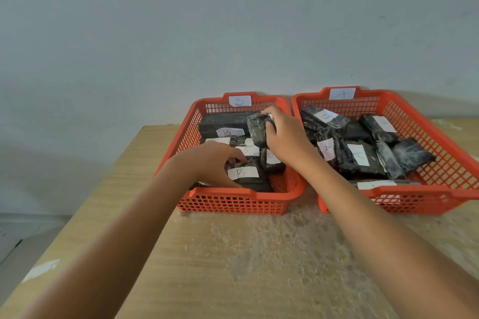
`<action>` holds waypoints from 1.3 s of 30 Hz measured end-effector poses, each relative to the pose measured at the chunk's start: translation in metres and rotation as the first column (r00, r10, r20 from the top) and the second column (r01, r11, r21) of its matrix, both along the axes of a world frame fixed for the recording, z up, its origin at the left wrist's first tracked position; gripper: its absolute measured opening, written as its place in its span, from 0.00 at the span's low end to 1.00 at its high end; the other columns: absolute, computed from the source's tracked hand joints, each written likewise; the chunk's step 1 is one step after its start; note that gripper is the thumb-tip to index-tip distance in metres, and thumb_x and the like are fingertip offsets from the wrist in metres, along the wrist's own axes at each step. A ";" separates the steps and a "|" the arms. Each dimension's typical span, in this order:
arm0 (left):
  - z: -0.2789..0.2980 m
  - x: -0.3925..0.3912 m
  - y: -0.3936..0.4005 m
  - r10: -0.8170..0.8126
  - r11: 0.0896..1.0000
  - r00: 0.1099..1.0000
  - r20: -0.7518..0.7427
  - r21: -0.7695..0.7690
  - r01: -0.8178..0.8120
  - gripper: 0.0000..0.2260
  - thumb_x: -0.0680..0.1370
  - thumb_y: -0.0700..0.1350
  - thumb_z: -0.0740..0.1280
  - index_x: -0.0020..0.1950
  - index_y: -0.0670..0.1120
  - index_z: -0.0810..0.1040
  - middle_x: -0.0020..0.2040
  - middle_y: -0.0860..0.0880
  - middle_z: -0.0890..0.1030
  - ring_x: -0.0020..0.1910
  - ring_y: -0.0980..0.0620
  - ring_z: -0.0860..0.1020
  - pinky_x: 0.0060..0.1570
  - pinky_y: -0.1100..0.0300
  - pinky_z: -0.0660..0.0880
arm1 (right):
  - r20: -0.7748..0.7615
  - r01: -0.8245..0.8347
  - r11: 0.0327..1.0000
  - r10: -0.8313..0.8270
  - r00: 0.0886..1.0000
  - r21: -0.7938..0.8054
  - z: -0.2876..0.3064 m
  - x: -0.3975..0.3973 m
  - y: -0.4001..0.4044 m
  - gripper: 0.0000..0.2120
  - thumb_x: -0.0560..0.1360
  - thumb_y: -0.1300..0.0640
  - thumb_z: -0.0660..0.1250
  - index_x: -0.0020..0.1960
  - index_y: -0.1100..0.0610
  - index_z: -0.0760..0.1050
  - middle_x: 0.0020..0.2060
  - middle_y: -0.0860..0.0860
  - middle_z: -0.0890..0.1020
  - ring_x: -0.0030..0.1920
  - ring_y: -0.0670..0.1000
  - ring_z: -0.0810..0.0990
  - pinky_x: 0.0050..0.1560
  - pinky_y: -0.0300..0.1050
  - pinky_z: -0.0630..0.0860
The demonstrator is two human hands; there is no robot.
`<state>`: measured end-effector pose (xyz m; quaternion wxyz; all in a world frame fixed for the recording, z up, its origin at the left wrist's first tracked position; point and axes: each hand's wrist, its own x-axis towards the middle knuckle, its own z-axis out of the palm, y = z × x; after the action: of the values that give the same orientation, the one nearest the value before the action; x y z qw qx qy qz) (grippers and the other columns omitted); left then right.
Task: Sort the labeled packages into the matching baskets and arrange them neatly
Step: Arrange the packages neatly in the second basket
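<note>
Two orange baskets stand side by side on the table. The left basket carries a label B, the right basket a label A. Both hold several dark wrapped packages with white paper labels. My right hand grips a dark package and holds it above the back of the B basket. My left hand is inside the B basket, its fingers curled round a B-labeled package near the front. Packages marked A lie in the right basket.
The wooden table has a worn, pale patch in front of the baskets. Its left edge runs diagonally from the wall toward me, with floor beyond. A plain wall stands right behind the baskets.
</note>
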<state>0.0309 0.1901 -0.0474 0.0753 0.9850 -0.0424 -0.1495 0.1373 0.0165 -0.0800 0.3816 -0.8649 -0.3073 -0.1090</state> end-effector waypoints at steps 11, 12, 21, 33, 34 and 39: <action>-0.006 0.004 0.007 0.278 0.919 0.929 0.243 -0.349 -0.183 0.29 0.80 0.67 0.60 0.78 0.56 0.67 0.70 0.53 0.77 0.69 0.49 0.72 0.64 0.51 0.71 | -0.066 -0.086 0.995 0.089 0.994 0.058 -0.001 0.002 -0.001 0.15 0.82 0.60 0.62 0.65 0.46 0.73 0.39 0.50 0.82 0.25 0.49 0.76 0.29 0.48 0.75; -0.005 0.007 0.004 0.366 0.851 0.893 0.262 -0.483 -0.207 0.26 0.83 0.64 0.58 0.78 0.53 0.68 0.68 0.52 0.79 0.65 0.51 0.76 0.59 0.55 0.73 | -0.101 -0.103 0.991 0.111 0.989 0.087 -0.001 0.002 -0.002 0.16 0.82 0.60 0.62 0.64 0.43 0.73 0.40 0.49 0.82 0.27 0.53 0.77 0.27 0.49 0.75; 0.006 0.023 -0.018 0.514 0.332 0.849 -0.120 -0.885 -0.326 0.22 0.79 0.53 0.73 0.68 0.46 0.72 0.52 0.47 0.86 0.44 0.52 0.87 0.47 0.57 0.84 | -0.343 -0.062 0.952 0.168 0.924 0.301 0.011 -0.007 -0.004 0.15 0.82 0.53 0.56 0.59 0.47 0.80 0.46 0.47 0.85 0.45 0.51 0.83 0.46 0.49 0.78; -0.001 0.013 -0.034 0.224 0.859 0.973 0.050 -0.482 -0.173 0.05 0.80 0.49 0.72 0.53 0.56 0.87 0.40 0.57 0.86 0.39 0.60 0.85 0.43 0.65 0.81 | -0.411 0.071 0.914 0.110 0.905 0.400 0.014 -0.006 -0.007 0.17 0.81 0.52 0.54 0.53 0.52 0.82 0.43 0.50 0.85 0.50 0.41 0.78 0.49 0.38 0.69; -0.004 0.013 -0.040 0.193 0.877 0.980 0.040 -0.455 -0.154 0.04 0.80 0.49 0.73 0.52 0.56 0.87 0.40 0.57 0.86 0.39 0.60 0.85 0.44 0.65 0.80 | -0.414 0.070 0.916 0.109 0.903 0.394 0.014 -0.006 -0.007 0.17 0.81 0.52 0.54 0.52 0.53 0.81 0.42 0.50 0.85 0.49 0.42 0.78 0.48 0.38 0.69; -0.011 0.017 -0.051 0.115 0.926 0.993 0.028 -0.364 -0.097 0.08 0.78 0.51 0.74 0.56 0.57 0.86 0.42 0.54 0.87 0.38 0.62 0.84 0.53 0.58 0.81 | -0.400 0.053 0.939 0.093 0.912 0.339 0.014 -0.006 -0.007 0.17 0.82 0.54 0.53 0.49 0.53 0.81 0.40 0.51 0.85 0.44 0.48 0.80 0.41 0.37 0.68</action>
<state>0.0479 0.1389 -0.0584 0.2625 0.9584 -0.0178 -0.1110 0.1314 0.0094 -0.0660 0.5831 -0.7855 -0.2057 0.0270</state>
